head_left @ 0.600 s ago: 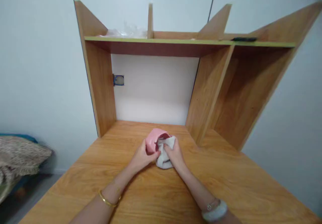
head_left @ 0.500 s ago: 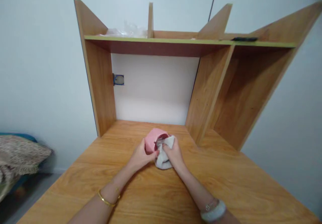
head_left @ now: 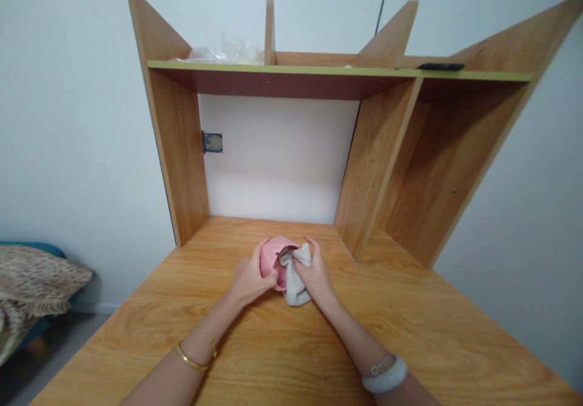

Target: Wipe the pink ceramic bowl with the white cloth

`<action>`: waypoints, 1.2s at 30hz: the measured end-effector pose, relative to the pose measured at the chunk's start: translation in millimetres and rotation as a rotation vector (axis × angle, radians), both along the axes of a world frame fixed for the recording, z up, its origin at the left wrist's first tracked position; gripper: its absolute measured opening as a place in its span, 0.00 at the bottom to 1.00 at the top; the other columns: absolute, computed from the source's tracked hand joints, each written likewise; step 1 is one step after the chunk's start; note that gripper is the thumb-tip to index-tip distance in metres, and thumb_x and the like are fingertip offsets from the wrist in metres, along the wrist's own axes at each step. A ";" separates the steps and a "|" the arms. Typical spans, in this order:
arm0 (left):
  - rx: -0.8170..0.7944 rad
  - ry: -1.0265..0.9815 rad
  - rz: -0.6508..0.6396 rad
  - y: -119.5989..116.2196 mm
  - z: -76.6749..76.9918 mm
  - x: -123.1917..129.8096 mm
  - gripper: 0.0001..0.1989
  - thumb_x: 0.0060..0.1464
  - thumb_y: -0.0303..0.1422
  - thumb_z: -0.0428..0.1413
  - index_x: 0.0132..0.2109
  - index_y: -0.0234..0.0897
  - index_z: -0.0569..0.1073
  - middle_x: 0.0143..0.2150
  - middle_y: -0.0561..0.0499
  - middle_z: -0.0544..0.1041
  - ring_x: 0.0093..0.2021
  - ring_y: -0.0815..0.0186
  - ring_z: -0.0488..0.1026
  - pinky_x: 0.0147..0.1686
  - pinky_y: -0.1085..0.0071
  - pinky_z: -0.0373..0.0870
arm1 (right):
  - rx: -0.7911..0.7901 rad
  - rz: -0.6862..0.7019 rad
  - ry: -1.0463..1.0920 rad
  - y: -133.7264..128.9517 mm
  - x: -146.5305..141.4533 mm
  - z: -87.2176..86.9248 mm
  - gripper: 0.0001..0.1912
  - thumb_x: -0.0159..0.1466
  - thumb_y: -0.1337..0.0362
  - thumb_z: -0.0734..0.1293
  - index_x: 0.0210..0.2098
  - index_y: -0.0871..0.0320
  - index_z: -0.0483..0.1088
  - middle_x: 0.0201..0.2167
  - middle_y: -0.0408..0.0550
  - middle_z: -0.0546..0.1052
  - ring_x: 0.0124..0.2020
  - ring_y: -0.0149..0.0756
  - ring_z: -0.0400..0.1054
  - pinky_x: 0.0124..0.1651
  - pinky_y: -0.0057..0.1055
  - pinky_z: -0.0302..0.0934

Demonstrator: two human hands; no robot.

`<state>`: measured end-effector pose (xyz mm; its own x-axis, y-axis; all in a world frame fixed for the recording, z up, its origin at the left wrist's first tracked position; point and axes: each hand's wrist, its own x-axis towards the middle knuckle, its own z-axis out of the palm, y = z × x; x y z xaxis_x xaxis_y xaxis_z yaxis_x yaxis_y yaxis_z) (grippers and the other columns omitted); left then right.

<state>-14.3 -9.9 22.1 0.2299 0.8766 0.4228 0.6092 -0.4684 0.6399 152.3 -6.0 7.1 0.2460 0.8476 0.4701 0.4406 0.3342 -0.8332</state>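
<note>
A pink container (head_left: pixel 269 256) with a dark opening is tilted toward my right side, above the wooden desk (head_left: pixel 264 339). My left hand (head_left: pixel 251 277) is closed around its left side, the thumb near the rim. My right hand (head_left: pixel 317 275) grips a light grey cloth (head_left: pixel 296 287) at the container's mouth. Part of the cloth is tucked into the opening, and the rest hangs down outside. The right fingertips reach to the container's far right edge. What kind of container it is, I cannot tell.
A wooden hutch with an upper shelf (head_left: pixel 282 70) rises behind the desk. Clear plastic wrapping (head_left: pixel 228 52) and a flat black object (head_left: pixel 441 66) lie on that shelf. A wall box with wires (head_left: pixel 213 143) shows at the back. At left, a patterned blanket (head_left: pixel 40 275) covers a blue piece of furniture.
The pink container has turned, showing more of its opening. My right hand has shifted slightly with the cloth, and its index finger now extends upward beside the rim. The view has moved a little.
</note>
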 end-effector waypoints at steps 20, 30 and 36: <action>-0.013 -0.120 0.022 4.0 -1.8 -2.2 0.37 0.50 0.44 0.50 0.63 0.35 0.46 0.23 0.56 0.67 0.23 0.67 0.66 0.27 0.72 0.64 | -0.001 0.085 0.213 -2.0 -2.9 -0.7 0.34 0.51 0.67 0.62 0.57 0.58 0.50 0.26 0.39 0.71 0.23 0.31 0.66 0.25 0.26 0.60; -0.140 -0.390 -0.367 -1.1 -4.0 12.3 0.40 0.48 0.42 0.56 0.62 0.34 0.44 0.57 0.40 0.61 0.52 0.60 0.64 0.49 0.65 0.63 | 0.076 -0.017 0.333 13.4 6.2 -15.2 0.31 0.53 0.62 0.62 0.55 0.57 0.51 0.46 0.51 0.68 0.45 0.38 0.66 0.49 0.36 0.60; -0.076 -0.360 -0.259 -4.2 -4.8 15.3 0.37 0.48 0.39 0.56 0.60 0.32 0.49 0.56 0.40 0.64 0.53 0.60 0.63 0.52 0.64 0.60 | 0.041 0.080 0.358 15.2 3.8 -16.6 0.32 0.51 0.64 0.63 0.54 0.56 0.50 0.43 0.50 0.70 0.41 0.36 0.68 0.45 0.34 0.63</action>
<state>1.0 -14.0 17.4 0.2960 0.8414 0.4522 0.2108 -0.5193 0.8282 156.1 9.1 -9.5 0.3348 0.8530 0.4004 0.0949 0.3922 -0.9150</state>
